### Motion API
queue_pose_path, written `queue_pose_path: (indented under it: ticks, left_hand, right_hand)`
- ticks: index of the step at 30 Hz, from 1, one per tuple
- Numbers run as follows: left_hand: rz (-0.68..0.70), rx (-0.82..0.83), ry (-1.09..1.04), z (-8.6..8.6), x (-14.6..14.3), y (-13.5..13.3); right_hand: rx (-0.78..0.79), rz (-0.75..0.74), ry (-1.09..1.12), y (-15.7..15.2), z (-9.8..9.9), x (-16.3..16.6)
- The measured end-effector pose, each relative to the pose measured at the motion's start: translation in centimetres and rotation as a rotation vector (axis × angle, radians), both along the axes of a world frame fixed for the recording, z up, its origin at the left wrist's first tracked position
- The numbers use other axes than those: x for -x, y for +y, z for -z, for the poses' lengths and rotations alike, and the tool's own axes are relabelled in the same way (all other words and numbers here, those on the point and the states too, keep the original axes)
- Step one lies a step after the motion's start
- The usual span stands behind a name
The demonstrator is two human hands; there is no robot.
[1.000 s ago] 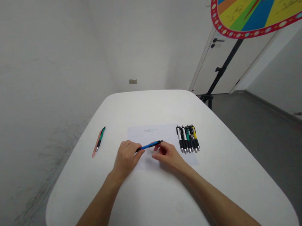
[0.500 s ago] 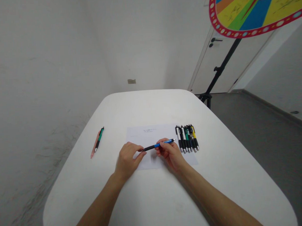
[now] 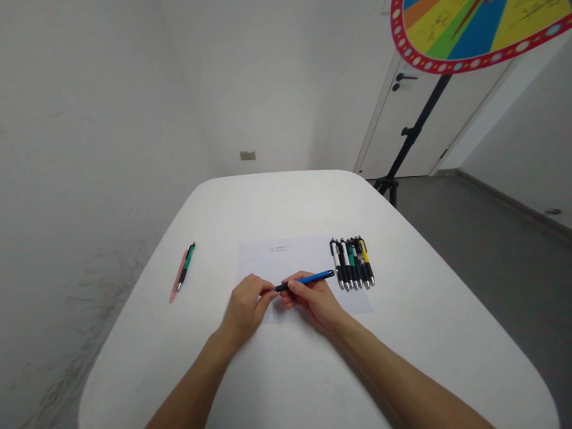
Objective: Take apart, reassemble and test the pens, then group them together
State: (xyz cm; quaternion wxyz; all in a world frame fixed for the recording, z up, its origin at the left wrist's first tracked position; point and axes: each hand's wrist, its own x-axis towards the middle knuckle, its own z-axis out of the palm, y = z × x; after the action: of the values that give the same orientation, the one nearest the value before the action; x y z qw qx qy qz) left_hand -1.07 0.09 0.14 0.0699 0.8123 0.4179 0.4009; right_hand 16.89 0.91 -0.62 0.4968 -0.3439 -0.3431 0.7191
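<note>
Both my hands hold a blue pen [image 3: 312, 279] with a black grip, level above a white sheet of paper [image 3: 288, 257] on the white table [image 3: 284, 379]. My left hand [image 3: 246, 306] pinches the pen's black tip end. My right hand [image 3: 311, 300] is closed round the grip, and the blue barrel sticks out to the right. That end nearly reaches a row of several pens [image 3: 352, 262] lying side by side on the paper's right part.
A green pen [image 3: 186, 263] and a pink one [image 3: 177, 285] lie together near the table's left edge. Behind the table at the right stands a colourful prize wheel [image 3: 476, 16] on a black stand [image 3: 408, 139]. A door [image 3: 405, 127] is behind it.
The blue pen has passed from mainly my left hand into my right, sliding to the right towards the row of pens. My right hand closed round its grip.
</note>
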Motion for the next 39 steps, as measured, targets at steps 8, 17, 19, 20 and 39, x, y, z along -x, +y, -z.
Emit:
queue_pose_path:
  ticks: [8, 17, 19, 20, 39]
  left_hand:
    - [0.021, 0.092, 0.076, -0.1, -0.1, 0.0]
    - [-0.001, 0.330, -0.077, -0.6, -0.5, -0.4]
    - [-0.015, 0.335, -0.129, -0.6, -0.6, -0.4]
    - [-0.028, 0.324, -0.153, -0.5, -0.7, -0.4]
    - [-0.080, 0.252, -0.161, 0.3, -0.4, -0.1]
  right_hand:
    - [-0.017, -0.005, -0.002, 0.1, 0.2, -0.1]
    - [-0.044, -0.022, 0.009, -0.1, -0.3, 0.2]
    - [-0.034, -0.004, 0.012, 0.0, -0.2, 0.1]
    - [-0.026, 0.012, 0.013, 0.1, -0.2, 0.1]
    - [-0.026, 0.008, 0.010, 0.0, -0.2, 0.2]
